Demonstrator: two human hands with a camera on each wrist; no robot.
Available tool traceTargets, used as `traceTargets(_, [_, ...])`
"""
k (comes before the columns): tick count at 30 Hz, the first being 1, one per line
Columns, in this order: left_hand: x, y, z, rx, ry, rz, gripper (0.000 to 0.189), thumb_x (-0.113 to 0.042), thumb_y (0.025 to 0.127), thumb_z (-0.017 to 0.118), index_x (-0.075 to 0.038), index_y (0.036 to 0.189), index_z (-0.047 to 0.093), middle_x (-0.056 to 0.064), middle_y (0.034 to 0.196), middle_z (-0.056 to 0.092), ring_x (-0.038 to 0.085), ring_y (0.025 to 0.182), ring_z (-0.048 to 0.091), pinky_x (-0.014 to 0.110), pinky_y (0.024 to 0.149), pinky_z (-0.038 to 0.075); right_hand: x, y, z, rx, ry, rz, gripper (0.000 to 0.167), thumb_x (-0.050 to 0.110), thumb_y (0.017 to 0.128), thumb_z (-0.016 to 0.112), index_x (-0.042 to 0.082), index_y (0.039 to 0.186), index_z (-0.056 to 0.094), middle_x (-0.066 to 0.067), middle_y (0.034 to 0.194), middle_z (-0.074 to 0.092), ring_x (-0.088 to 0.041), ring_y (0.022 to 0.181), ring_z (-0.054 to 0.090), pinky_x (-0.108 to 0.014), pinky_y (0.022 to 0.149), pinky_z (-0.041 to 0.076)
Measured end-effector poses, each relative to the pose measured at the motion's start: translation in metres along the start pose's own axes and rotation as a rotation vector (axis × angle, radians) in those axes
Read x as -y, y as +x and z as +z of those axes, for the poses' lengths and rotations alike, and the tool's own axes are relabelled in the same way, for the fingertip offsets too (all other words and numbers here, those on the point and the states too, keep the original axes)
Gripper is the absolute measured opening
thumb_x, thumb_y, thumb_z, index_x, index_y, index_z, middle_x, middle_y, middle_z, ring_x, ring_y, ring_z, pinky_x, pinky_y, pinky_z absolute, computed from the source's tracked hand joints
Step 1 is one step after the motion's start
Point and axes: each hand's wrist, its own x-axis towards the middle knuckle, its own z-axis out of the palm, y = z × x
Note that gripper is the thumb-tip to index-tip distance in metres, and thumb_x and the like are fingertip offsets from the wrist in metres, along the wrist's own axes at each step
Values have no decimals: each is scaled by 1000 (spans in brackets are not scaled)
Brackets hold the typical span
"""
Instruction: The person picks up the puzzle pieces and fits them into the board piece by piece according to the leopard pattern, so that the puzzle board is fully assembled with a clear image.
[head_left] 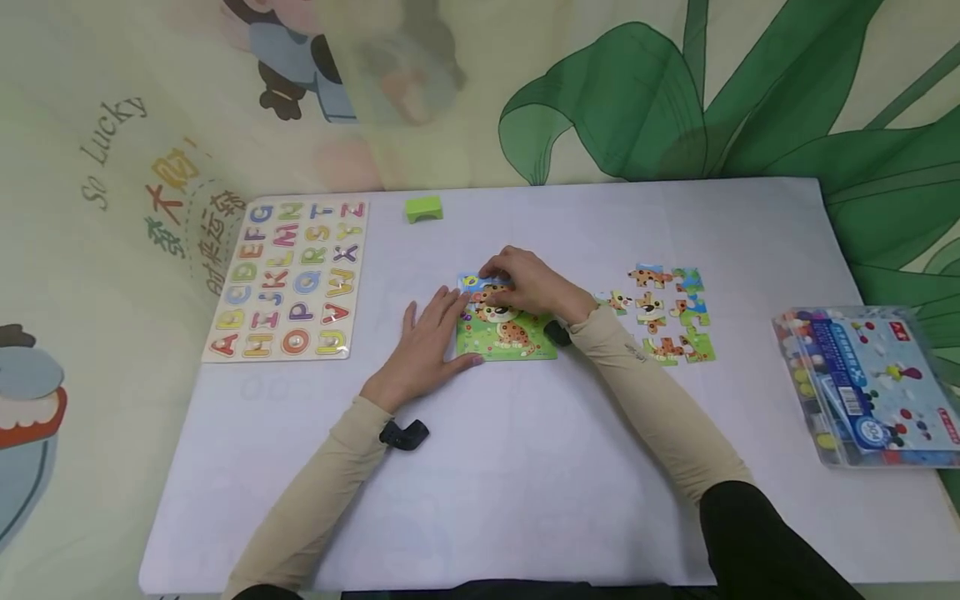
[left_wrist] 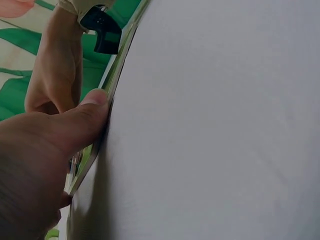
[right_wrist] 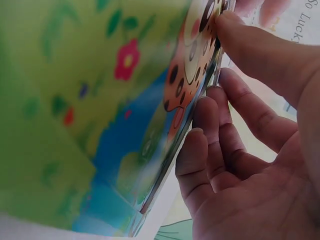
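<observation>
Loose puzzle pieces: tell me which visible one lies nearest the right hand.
The leftmost loose piece, beside the right sleeve; the other loose pieces all lie farther right, farther from the right hand.

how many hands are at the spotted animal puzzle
2. The left hand is at the left side of the puzzle; the right hand is over its upper part. Both show plainly in the head view, and no others appear.
</observation>
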Motion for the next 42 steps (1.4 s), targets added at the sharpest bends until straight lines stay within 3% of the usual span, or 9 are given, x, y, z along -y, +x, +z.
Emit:
traceTargets(4, [1, 4, -4, 30, 6, 21, 95, -52, 96, 75, -19, 170, 26, 18, 174, 23, 36, 166, 9, 72, 128, 5, 1, 1, 1, -6, -2, -5, 44, 20, 98, 79, 3, 136, 67, -17, 128, 64, -32, 117, 61, -46, 104, 52])
traceTargets(11, [4, 10, -10, 68, 51, 60, 96, -57, 93, 77, -10, 166, 36, 14, 177, 15, 36, 166, 7, 71, 128, 9, 2, 2, 1, -1, 7, -19, 46, 22, 96, 81, 5, 136, 69, -16, 123, 64, -30, 113, 61, -44, 100, 53])
traceTargets(17, [5, 13, -11, 108, 70, 77, 99, -60, 93, 75, -8, 166, 32, 7, 179, 15, 30, 167, 12, 65, 132, 11, -8, -6, -7, -1, 30, -1, 47, 24, 96, 82, 5, 137, 68, -17, 125, 64, -32, 117, 62, -46, 104, 53])
traceTargets(21, [6, 16, -12, 108, 78, 76, 102, -62, 92, 75, -8, 166, 31, 8, 178, 20, 31, 166, 15, 63, 132, 12, -23, -24, -26, -43, 38, 55, 49, 23, 94, 84, 3, 137, 68, -18, 126, 66, -34, 118, 63, -50, 107, 51])
traceTargets(26, [7, 17, -13, 109, 103, 83, 104, -63, 91, 75, -10, 168, 29, 11, 177, 23, 32, 165, 18, 60, 133, 13, -52, -59, -58, -95, 13, 183, 51, 17, 91, 85, 2, 136, 68, -20, 126, 66, -36, 120, 60, -53, 109, 47])
traceTargets(33, [8, 17, -13, 116, 90, 111, 103, -60, 93, 75, -7, 168, 29, 13, 177, 21, 35, 164, 20, 48, 134, 21, -90, -107, -95, -82, -22, 357, 53, 16, 94, 82, 0, 140, 64, -24, 135, 63, -39, 125, 55, -58, 111, 45])
traceTargets(42, [5, 19, -13, 129, 84, 82, 104, -61, 92, 75, -7, 168, 29, 11, 178, 18, 32, 165, 18, 47, 132, 26, -114, -138, -110, -48, -15, 431, 52, 19, 94, 83, -5, 136, 64, -30, 138, 62, -46, 131, 54, -63, 113, 43])
